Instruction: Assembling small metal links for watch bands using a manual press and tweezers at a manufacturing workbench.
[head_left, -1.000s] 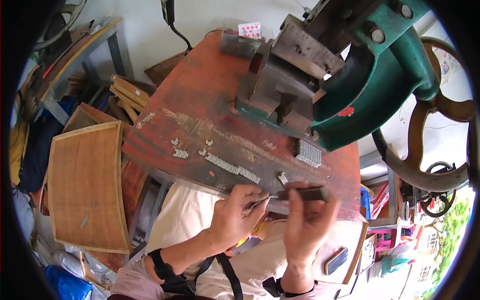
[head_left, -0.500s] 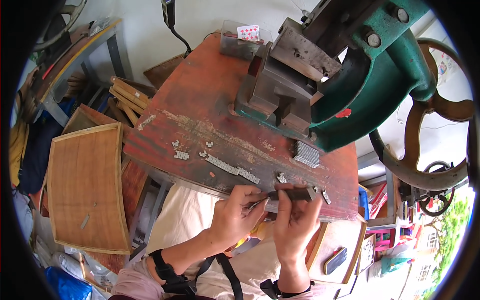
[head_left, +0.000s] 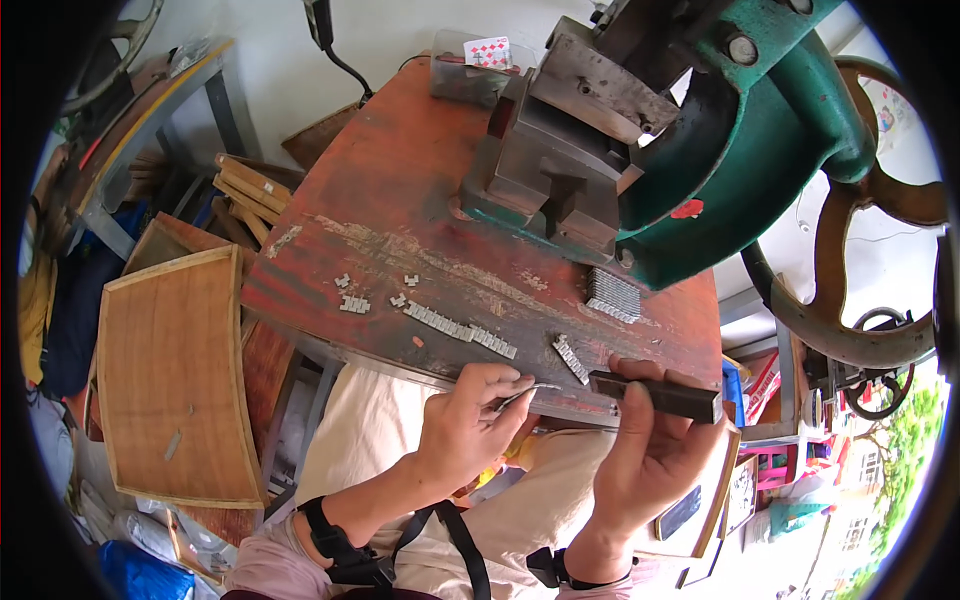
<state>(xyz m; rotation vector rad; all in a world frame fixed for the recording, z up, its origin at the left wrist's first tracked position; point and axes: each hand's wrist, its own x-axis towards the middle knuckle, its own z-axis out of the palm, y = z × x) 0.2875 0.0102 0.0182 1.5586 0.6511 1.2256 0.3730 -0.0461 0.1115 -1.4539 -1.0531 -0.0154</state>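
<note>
In my left hand, closed, is a thin, pointed metal tool that looks like tweezers, its tip sticking out to the right. My right hand grips a dark rectangular metal bar between thumb and fingers, over the near edge of the table. The two hands are apart. Just beyond the bar's left end lies a short strip of small metal links. Further left a longer row of links runs along the worn red-brown table. A few loose links lie beside it.
A green hand press with steel blocks stands on the table's far right, its large wheel beyond. A stacked block of metal links sits by its base. At the back is a clear plastic box; a wooden tray is at left.
My right hand has moved to the right with the bar, away from the tweezers-like tool. The bar's left end and more of the short link strip now show. My left hand has hardly moved.
</note>
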